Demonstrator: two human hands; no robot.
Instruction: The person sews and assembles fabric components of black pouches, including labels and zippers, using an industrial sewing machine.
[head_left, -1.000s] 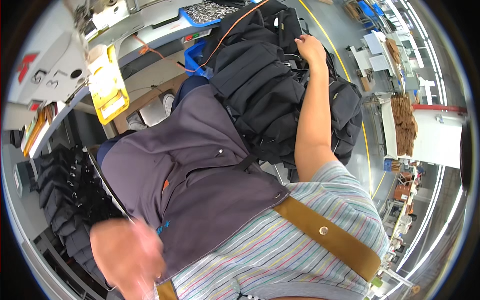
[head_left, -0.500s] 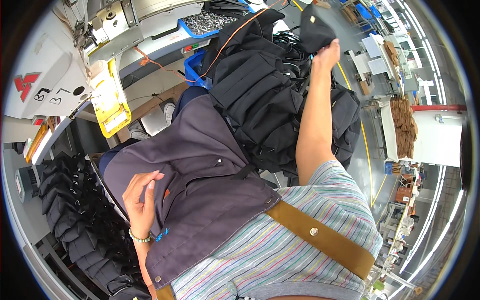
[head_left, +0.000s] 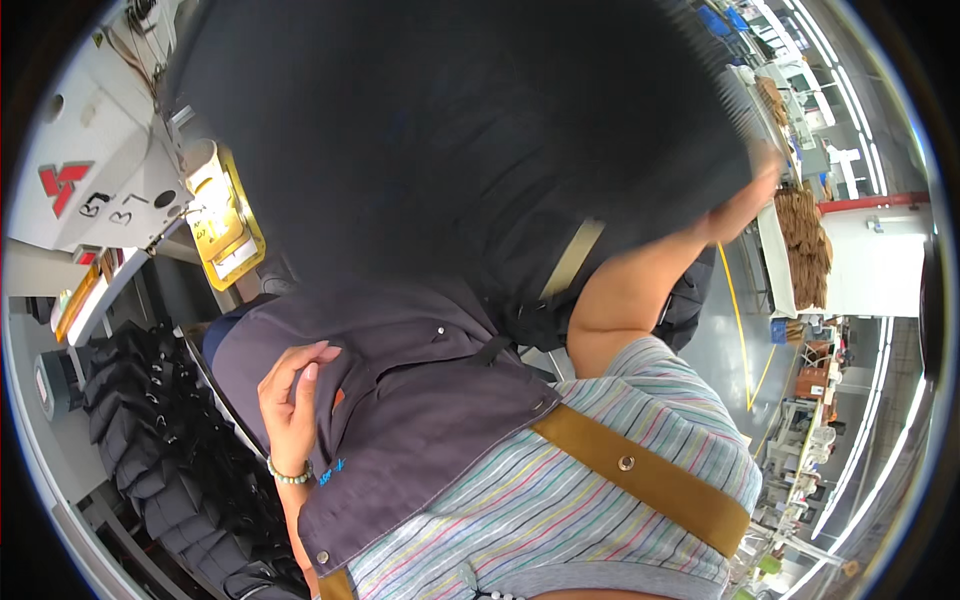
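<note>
A large black fabric piece (head_left: 450, 150), blurred by motion, is raised up close and fills the upper middle of the view. My right hand (head_left: 745, 205) grips its right edge with the arm stretched out; the fingers are smeared. A beige strip (head_left: 572, 258) shows near the lower edge of the cloth. Over my dark apron (head_left: 420, 420), my left hand (head_left: 290, 400) hovers with loosely bent fingers and nothing in it. Behind the raised cloth, most of the worktable and the black fabric pile are hidden.
A white machine (head_left: 110, 170) stands at upper left, with a lit yellow tray (head_left: 235, 225) beside it. Folded black pieces (head_left: 180, 450) are stacked at lower left. To the right lie a floor with a yellow line (head_left: 735, 300) and hanging brown material (head_left: 800, 245).
My right hand has pulled the black fabric piece up off the pile and toward me, so it now covers the table and the pile. My left hand has barely shifted.
</note>
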